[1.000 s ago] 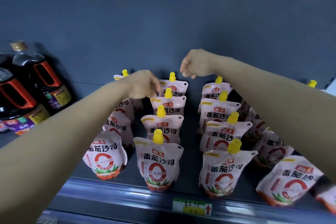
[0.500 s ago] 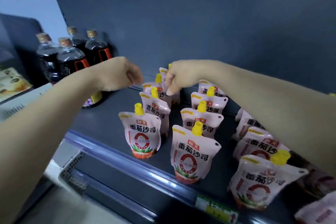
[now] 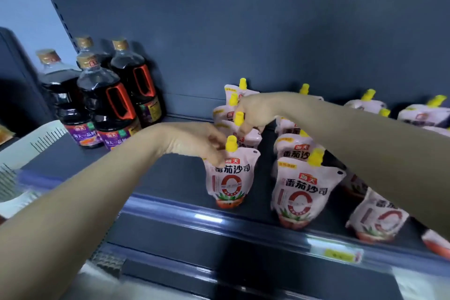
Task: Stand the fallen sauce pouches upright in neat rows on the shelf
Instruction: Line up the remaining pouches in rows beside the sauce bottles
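Pink front pouch [image 3: 229,178] upright at shelf [image 3: 170,178] front edge, left hand [image 3: 194,140] fingers pinching its top corner. Right hand [image 3: 253,112] curled round pouch spout [image 3: 238,118] behind, grip kinda hidden. Soy bottles [image 3: 107,95] left.

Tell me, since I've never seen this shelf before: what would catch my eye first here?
Probably the pink sauce pouches with yellow caps, standing in rows on the dark shelf at centre and right. Both bare arms reach in: the left hand touches the front pouch by its cap, the right hand sits at a pouch behind it. Dark sauce bottles with red handles cluster at the back left.
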